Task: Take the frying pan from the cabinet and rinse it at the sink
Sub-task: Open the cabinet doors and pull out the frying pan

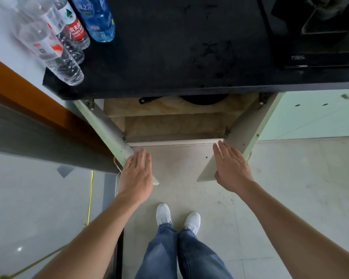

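The left hand (137,172) lies spread flat on the open left door (107,127), the right hand (231,168) on the right door (243,125). The frying pan (204,99), I think, sits in the cabinet (165,111) under the counter's (169,57) front edge.

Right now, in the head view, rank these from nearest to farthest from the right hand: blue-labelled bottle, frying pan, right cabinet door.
1. Right cabinet door, touched by the right hand.
2. Frying pan, inside the cabinet, under the countertop.
3. Blue-labelled bottle, on the countertop's far left.
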Tool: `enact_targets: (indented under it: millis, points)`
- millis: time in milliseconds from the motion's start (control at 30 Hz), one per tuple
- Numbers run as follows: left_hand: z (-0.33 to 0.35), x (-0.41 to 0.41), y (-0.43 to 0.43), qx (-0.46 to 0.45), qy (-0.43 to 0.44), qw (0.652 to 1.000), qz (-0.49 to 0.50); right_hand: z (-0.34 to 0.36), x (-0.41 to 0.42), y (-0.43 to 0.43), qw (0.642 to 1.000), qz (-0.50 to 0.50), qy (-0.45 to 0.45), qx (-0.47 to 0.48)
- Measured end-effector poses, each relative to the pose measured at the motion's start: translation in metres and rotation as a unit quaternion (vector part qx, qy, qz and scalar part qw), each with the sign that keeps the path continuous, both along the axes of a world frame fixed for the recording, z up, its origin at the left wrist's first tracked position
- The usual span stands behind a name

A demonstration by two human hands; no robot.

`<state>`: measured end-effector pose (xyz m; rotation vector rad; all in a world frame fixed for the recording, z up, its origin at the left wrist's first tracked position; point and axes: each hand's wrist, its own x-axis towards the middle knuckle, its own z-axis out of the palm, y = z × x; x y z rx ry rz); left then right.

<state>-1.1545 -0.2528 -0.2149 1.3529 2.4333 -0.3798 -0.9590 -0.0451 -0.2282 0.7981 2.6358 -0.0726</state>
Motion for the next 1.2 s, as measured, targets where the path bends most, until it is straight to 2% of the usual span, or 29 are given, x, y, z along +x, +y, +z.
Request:
enact_targets:
  millis: [133, 267, 500, 667, 833, 1200]
  points:
    - [0.002, 0.006, -0.031, -0.072, 0.014, 0.995, 0.064, 0.000, 0.024, -0.008, 0.998, -0.043, -0.051, 0.001]
    - [-0.006, 0.007, -0.061, -0.092, -0.001, 0.985, 0.146, -0.001, 0.047, -0.008, 0.994, -0.071, -0.080, 0.024]
    - [-0.026, -0.006, -0.115, -0.056, 0.026, 0.989, 0.132, -0.008, 0.083, 0.005, 0.987, -0.075, -0.121, 0.069]
    - [-0.033, -0.016, -0.124, -0.077, 0.057, 0.986, 0.137, -0.010, 0.105, 0.018, 0.984, -0.077, -0.134, 0.086]
    - [-0.035, -0.019, -0.126, -0.109, 0.051, 0.981, 0.153, -0.013, 0.118, 0.026, 0.983, -0.113, -0.128, 0.068]
    - [-0.036, -0.022, -0.122, -0.108, 0.042, 0.978, 0.172, -0.020, 0.132, 0.029, 0.976, -0.161, -0.137, 0.054]
